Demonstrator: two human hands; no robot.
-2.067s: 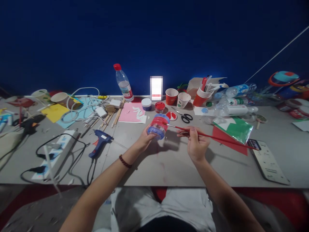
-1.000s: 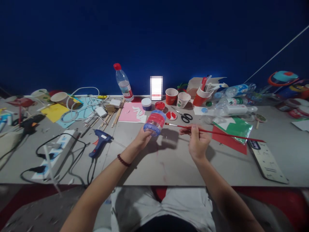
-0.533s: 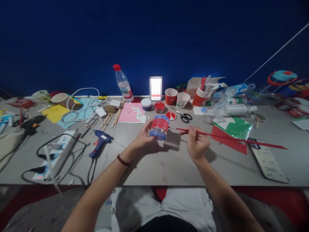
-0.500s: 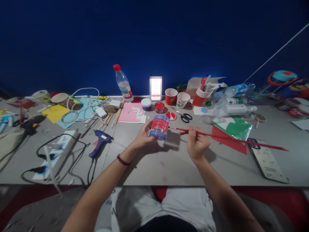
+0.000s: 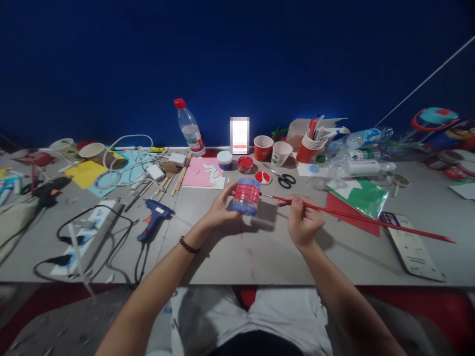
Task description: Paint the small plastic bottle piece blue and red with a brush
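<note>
My left hand (image 5: 222, 207) is closed around a short clear plastic container (image 5: 246, 197), tilted above the table. Blue paint rings its top and bottom, and a red band covers most of its middle, with a clear strip below the red. In my right hand (image 5: 305, 221) is a long red paintbrush (image 5: 356, 215), its handle pointing off to the right. The brush tip meets or nearly meets the container's right side. Behind the container stand an open jar of red paint (image 5: 245, 164) and its red-smeared lid (image 5: 262, 177).
Scissors (image 5: 284, 179), paper cups (image 5: 263, 148) and a blue-and-white jar (image 5: 224, 160) sit at the back. Leftward lie a blue glue gun (image 5: 156, 217) and a power strip (image 5: 87, 237) with cables. Plastic bottles (image 5: 361, 168) and a phone (image 5: 411, 247) are to the right.
The container has turned slightly in my left hand and sits more upright. The brush's far end has swung a little downward and to the right.
</note>
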